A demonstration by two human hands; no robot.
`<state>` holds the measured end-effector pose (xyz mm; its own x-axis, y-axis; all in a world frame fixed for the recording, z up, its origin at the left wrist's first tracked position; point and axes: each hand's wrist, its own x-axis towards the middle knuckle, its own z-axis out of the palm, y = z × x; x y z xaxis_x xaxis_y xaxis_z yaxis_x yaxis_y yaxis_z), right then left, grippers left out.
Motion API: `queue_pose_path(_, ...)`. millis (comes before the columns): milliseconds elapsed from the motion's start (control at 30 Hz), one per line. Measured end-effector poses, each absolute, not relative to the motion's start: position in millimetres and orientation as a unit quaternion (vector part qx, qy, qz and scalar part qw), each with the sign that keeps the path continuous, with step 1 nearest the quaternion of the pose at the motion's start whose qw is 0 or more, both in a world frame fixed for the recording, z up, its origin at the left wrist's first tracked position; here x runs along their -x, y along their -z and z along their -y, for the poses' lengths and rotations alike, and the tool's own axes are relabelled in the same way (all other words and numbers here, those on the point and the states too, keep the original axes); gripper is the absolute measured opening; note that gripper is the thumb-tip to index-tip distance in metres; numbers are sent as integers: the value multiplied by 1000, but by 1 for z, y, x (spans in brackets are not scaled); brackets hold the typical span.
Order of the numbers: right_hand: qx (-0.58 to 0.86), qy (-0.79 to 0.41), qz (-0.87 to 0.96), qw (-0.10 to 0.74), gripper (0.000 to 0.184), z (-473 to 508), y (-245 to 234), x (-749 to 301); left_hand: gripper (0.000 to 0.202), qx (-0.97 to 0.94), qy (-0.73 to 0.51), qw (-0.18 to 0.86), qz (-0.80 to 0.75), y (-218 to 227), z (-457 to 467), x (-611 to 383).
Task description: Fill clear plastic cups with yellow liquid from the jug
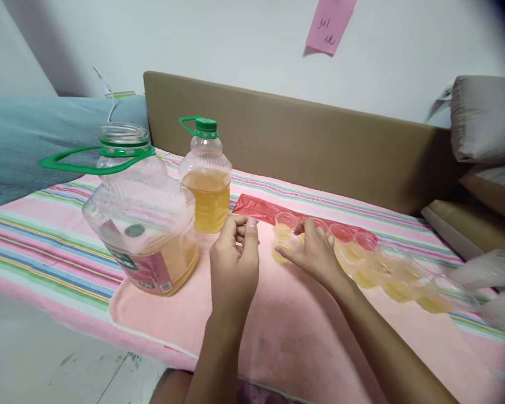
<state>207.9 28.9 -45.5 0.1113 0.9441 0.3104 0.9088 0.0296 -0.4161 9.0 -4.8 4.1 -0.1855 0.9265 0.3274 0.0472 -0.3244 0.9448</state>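
My left hand (235, 249) is in front of the half-full juice bottle, its fingers curled in against the thumb; whatever they hold, if anything, is hidden. My right hand (313, 249) reaches over the left end of the rows of clear plastic cups, thumb and forefinger apart. A plastic cup (285, 220) with yellow juice stands beyond its fingertips, and a nearer cup (280, 257) of juice is at its thumb tip; I cannot tell if they touch. More juice-filled cups (398, 285) extend to the right. An uncapped large bottle (151, 224) with a green handle stands at left.
A second, green-capped juice bottle (208, 191) stands behind. A red plastic bag (261, 207) lies behind the cups. Stacked clear cups (490, 269) lie at the right. A pink cloth (160, 322) covers part of the striped sheet; a brown headboard (278, 134) rises behind.
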Motion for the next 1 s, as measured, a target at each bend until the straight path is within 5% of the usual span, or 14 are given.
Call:
queue_pose_path(767,693,-35,670,263,66,-25,41,-209,15,-534,-614,362,-456,-3,4,-11)
queue_pose_path(1000,621,29,701,349,64,0,24,-225,15,-540,-611,359,-454,-4,5,-13)
